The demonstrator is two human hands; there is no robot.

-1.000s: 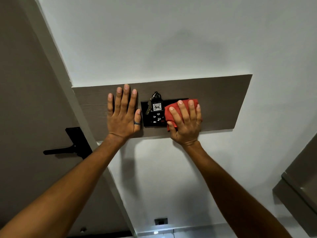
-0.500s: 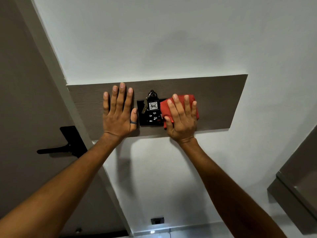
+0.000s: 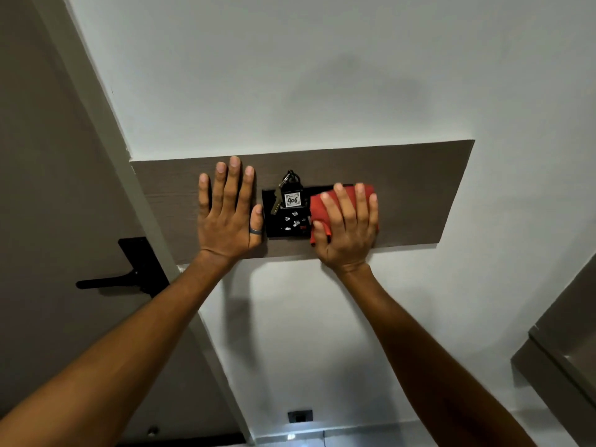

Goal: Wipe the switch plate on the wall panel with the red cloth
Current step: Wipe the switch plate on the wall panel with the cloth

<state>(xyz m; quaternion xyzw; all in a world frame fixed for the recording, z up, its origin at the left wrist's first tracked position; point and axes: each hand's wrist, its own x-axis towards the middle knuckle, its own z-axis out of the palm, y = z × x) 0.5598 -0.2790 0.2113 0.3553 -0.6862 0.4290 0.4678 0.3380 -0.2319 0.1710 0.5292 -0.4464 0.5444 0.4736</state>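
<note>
With the view running left to right: door handle (image 3: 124,279) sits far left on the door, well apart from the work, not involved.

Next, panel (image 3: 419,195), a brown strip on the white wall. Left hand (image 3: 227,214) lies flat on it, fingers spread, grasping nothing, thumb just beside the plate's left edge. Likely a brace, so the body stays steady while the other arm scrubs.

Plate (image 3: 280,225) is the black rectangle mid-panel. Keys (image 3: 288,195) with a tag reading 406 hang over its upper middle, probably from a slot there; they cover part of the surface, so that patch can't be wiped without working around them.

Right hand (image 3: 346,227) presses the cloth (image 3: 319,208) flat under palm and fingers, a pinning hold, not a fist. Cloth is folded into a pad, covering the plate's right end and spilling onto the panel. Flat palm spreads pressure evenly, which suits wiping.

Judgement: wipe is under way on the right part; middle and left of the plate look uncovered by the cloth. Risk is snagging the keys or pressing a switch.
</note>
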